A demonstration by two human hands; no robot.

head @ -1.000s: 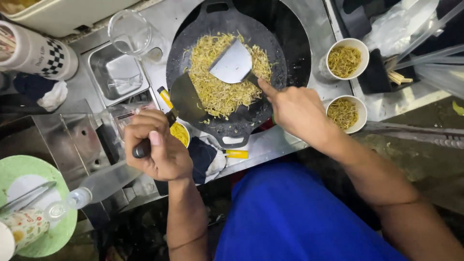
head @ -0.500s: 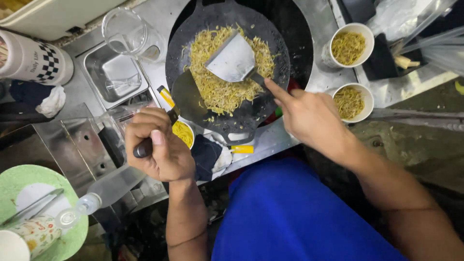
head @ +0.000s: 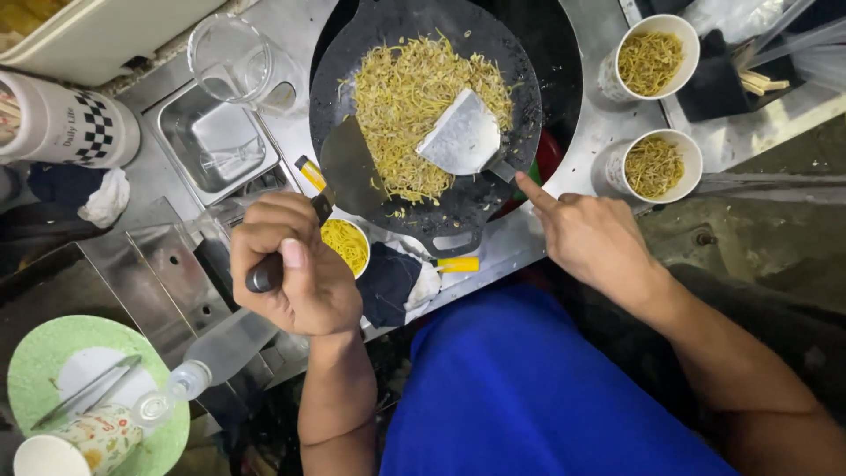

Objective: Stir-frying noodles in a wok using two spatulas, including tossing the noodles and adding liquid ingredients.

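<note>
Stainless steel covers the bench (head: pixel 564 159), which is crowded with cooking gear around a round black griddle (head: pixel 520 132) heaped with yellowish noodles (head: pixel 401 97). The left hand (head: pixel 295 264) is clenched in a full fist around the dark handle of a dark spatula (head: pixel 352 172), fingers wrapped tight and thumb laid across the top; the blade rests on the griddle's left side, at the edge of the noodle pile. The right hand (head: pixel 595 238) sits just off the griddle's lower right rim, its index finger stretched out and touching the handle of a shiny metal spatula (head: pixel 463 137) whose blade lies flat on the noodles — the other fingers are loosely curled, and whether they grip the handle cannot be told. Two white paper cups (head: pixel 656 163) filled with noodles stand to the right of the griddle, one above the other. Near the griddle's lower edge are a small bowl of yellow strands (head: pixel 345 245), a dark cloth (head: pixel 392 282) and a yellow-handled tool (head: pixel 456 264). To the left lie a sunken steel tray (head: pixel 211 145), a clear glass jug (head: pixel 233 57) and a white canister with a chequered band (head: pixel 70 123). At lower left a green plate (head: pixel 35 361) carries tongs and a patterned cup — a clear bottle (head: pixel 220 357) lies beside it.
</note>
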